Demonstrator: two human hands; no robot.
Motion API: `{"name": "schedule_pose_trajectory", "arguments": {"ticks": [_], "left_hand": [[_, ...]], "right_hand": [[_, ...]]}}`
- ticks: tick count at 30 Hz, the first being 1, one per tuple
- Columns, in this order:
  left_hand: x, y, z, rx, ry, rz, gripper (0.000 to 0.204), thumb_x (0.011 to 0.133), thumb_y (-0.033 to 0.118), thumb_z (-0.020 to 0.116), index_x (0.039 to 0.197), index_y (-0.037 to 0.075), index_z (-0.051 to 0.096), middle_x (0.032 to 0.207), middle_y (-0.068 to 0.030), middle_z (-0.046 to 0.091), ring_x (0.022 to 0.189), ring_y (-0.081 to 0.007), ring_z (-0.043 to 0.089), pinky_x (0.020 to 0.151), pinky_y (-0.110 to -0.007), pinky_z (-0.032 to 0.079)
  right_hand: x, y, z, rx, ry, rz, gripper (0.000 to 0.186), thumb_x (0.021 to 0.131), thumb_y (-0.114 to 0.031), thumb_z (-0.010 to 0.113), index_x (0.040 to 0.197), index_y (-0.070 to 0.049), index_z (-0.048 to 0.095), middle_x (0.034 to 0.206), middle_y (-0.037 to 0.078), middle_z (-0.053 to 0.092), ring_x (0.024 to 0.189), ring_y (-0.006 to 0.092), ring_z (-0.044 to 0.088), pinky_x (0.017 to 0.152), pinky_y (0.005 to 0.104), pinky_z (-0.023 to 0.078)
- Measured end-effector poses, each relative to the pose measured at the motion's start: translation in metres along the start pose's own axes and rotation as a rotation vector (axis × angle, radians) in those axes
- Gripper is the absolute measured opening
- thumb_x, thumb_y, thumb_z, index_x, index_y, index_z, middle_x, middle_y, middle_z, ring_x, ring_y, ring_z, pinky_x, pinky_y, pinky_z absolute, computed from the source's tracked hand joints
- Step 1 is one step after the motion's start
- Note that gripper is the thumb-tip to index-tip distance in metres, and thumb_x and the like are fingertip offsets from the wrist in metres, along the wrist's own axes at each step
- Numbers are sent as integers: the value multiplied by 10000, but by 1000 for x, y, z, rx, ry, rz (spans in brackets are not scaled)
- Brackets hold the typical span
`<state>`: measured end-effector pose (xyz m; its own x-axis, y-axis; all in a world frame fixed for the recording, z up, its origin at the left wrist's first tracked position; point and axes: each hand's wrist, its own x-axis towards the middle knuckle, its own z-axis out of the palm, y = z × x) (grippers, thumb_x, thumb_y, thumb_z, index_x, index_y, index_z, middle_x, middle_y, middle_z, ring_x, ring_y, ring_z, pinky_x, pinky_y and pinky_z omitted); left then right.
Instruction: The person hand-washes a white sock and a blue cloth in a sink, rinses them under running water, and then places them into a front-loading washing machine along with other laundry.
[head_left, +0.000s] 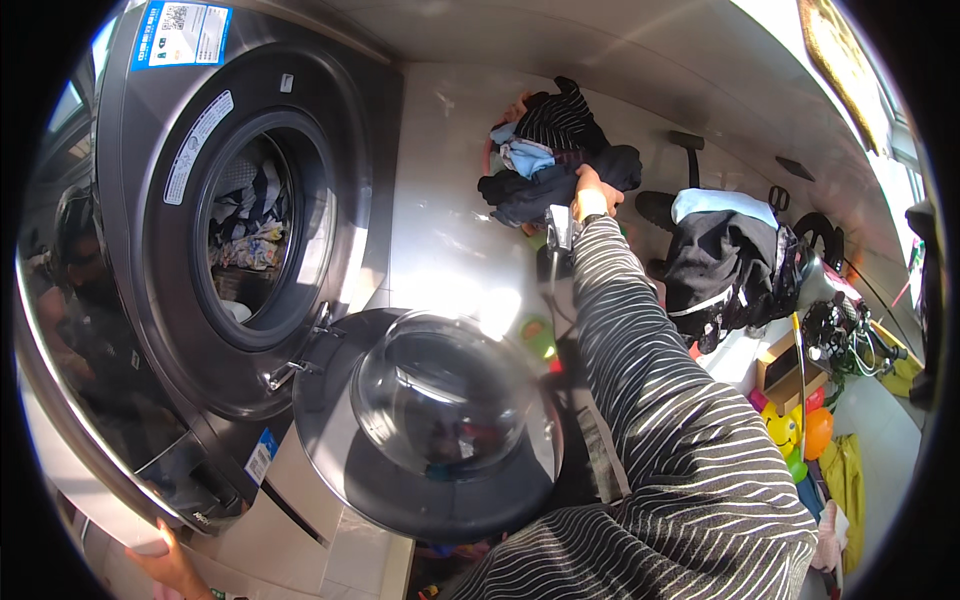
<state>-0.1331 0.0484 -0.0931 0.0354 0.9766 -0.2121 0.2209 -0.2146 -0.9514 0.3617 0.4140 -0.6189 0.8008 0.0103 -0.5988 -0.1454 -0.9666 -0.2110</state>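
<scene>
My right hand (596, 192) reaches far out, its fingers closed on a dark garment (545, 190) on top of a clothes pile. Under and behind that garment show a black striped garment (560, 118) and a light blue cloth (528, 157); a pink rim of what looks like a basket peeks out at the side. My left hand (172, 566) is at the lower left, thumb and fingers apart, against the pale edge (130, 525) by the washing machine. The dark grey front-loading washing machine (365, 200) has its round door (440, 400) swung open, with clothes (248, 215) inside the drum.
The open door juts out between the machine and my right arm. Right of that arm stand a heap of dark clothes (720, 260) with a light blue cloth on top, a cardboard box (790, 372), colourful balloons (785, 430) and a yellow-green cloth (846, 490). A pale wall (440, 130) rises behind.
</scene>
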Motion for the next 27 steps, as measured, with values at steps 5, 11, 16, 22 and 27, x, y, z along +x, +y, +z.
{"name": "schedule_pose_trajectory", "arguments": {"ticks": [5,11,16,22,27], "left_hand": [[-5,6,-4,-888,-471,-960,714,735,288,718,1234,-76,359,1164,-232,487,1022,-320,525,872,-358,424],[1,9,-16,-957,-331,-955,701,738,273,715,1226,-83,359,1149,-223,492,1012,-304,523,863,-357,424],[-1,12,-17,-946,-302,-993,606,738,195,713,1193,-39,388,1088,-181,520,963,-273,545,828,-341,443],[-5,16,-14,-930,-310,-1027,606,756,232,699,1198,-39,386,1087,-192,524,983,-281,532,856,-342,420],[-7,17,-16,-896,-305,-1012,678,715,260,731,1206,-45,376,1058,-213,541,961,-284,550,814,-337,439]], "right_hand": [[27,50,-38,373,-390,-118,359,625,-128,605,951,-50,475,729,97,500,595,227,488,535,341,407],[-7,72,-124,425,-508,-708,630,526,81,556,1150,49,472,971,103,570,783,205,545,732,318,462],[-55,64,-156,-15,-724,-1561,364,763,-32,606,1120,-23,538,1059,95,592,949,242,583,824,304,456],[-66,63,-143,74,-774,-1292,393,694,-28,655,1069,-7,539,1033,120,597,947,213,577,842,293,443],[-82,52,-160,-91,-701,-1105,595,570,-74,728,1121,-23,509,1049,106,579,976,220,568,854,276,435]]}}
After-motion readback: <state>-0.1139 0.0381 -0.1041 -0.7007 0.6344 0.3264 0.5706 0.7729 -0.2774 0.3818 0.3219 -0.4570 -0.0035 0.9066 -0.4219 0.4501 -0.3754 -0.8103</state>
